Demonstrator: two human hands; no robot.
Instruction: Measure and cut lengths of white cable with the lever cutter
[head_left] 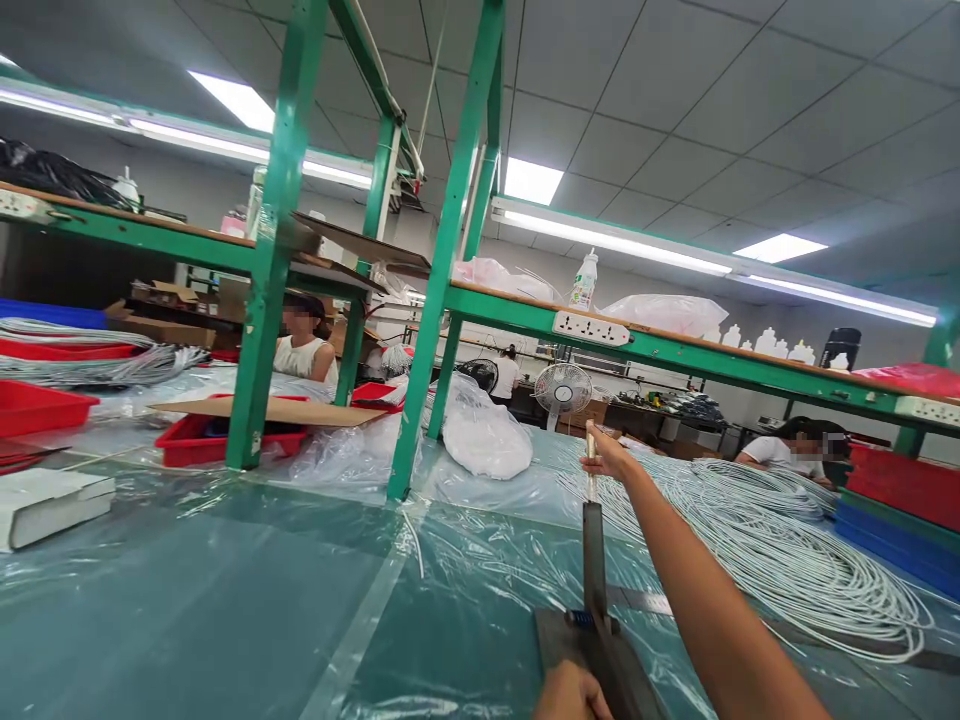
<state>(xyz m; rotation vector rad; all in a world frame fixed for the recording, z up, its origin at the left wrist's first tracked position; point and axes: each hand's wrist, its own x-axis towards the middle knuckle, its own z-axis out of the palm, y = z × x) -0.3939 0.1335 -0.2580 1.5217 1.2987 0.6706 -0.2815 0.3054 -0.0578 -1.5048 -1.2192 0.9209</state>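
Observation:
My right hand (pixel 606 456) is stretched far forward over the plastic-covered table (pixel 225 600), pinching the end of a thin white cable (pixel 590 482). That cable runs back toward me along a dark narrow bar (pixel 595 560) of a black cutting tool (pixel 600 645). Only the top of my left hand (pixel 571 695) shows at the bottom edge. It rests closed on the tool's near end, apparently its handle. A big loose heap of white cable (pixel 780 550) lies just right of my arm.
Green shelf posts (pixel 266 300) (pixel 439 300) stand on the table ahead. Red trays (pixel 195 440), cardboard and plastic bags (pixel 487 440) lie beyond them. A white box (pixel 52 505) sits far left, red and blue bins (pixel 900 500) far right. Other people sit at neighbouring benches (pixel 304 345) (pixel 795 445). A fan (pixel 562 390) stands behind.

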